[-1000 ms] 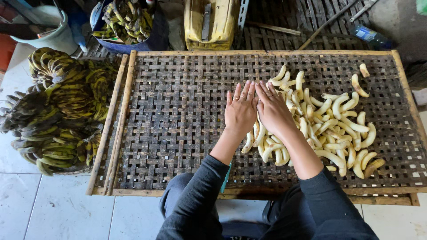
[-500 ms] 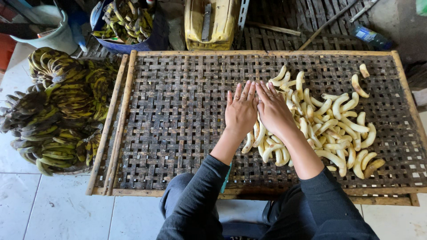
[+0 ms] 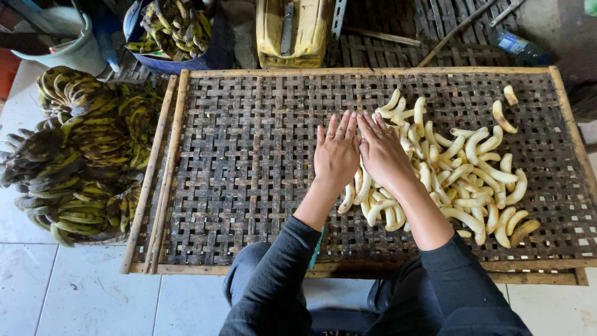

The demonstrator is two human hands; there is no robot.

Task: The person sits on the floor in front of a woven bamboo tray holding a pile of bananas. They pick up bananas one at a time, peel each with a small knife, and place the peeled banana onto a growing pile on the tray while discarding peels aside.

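Fingers [image 3: 341, 127] flat, both hands side by side — on peeled bananas [image 3: 457, 177].

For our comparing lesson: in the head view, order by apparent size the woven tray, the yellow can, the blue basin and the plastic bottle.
1. Woven tray
2. Yellow can, cut off by the frame
3. Blue basin, similar to the can and also cut off, so unsure
4. Plastic bottle

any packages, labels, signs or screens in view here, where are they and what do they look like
Plastic bottle: top right, lying on the slatted floor beyond the woven tray; clear body with a blue label band.
Yellow jerrycan: top centre, just past the tray's far edge; boxy, worn yellow plastic, no label visible.
No signs or screens in view.
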